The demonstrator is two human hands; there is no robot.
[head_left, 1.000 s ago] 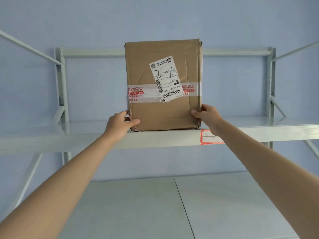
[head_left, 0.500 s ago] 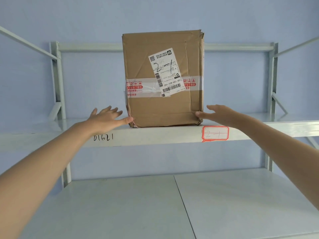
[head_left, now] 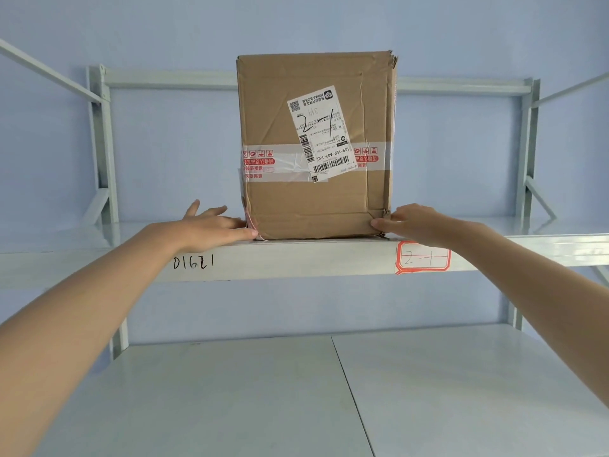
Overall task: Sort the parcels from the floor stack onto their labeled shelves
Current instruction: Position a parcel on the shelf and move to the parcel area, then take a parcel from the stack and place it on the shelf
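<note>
A brown cardboard parcel (head_left: pixel 316 146) stands upright on the upper metal shelf (head_left: pixel 296 258). Its white shipping label has "2-1" handwritten on it. A red-bordered tag (head_left: pixel 423 258) reading "2-1" is stuck on the shelf's front edge, below the parcel's right corner. My left hand (head_left: pixel 211 227) lies flat on the shelf, fingers spread, fingertips touching the parcel's lower left corner. My right hand (head_left: pixel 412 222) is flat too, fingertips against the lower right corner. Neither hand grips the parcel.
"D1621" is handwritten on the shelf's front edge (head_left: pixel 194 261). A lower white shelf board (head_left: pixel 230 397) spreads out beneath. Upright posts (head_left: pixel 102 150) and a back rail frame the rack against a blue wall.
Both hands let go of the parcel's sides and flattened out on the shelf. The parcel now rests on the shelf by itself, and the "2-1" tag is uncovered.
</note>
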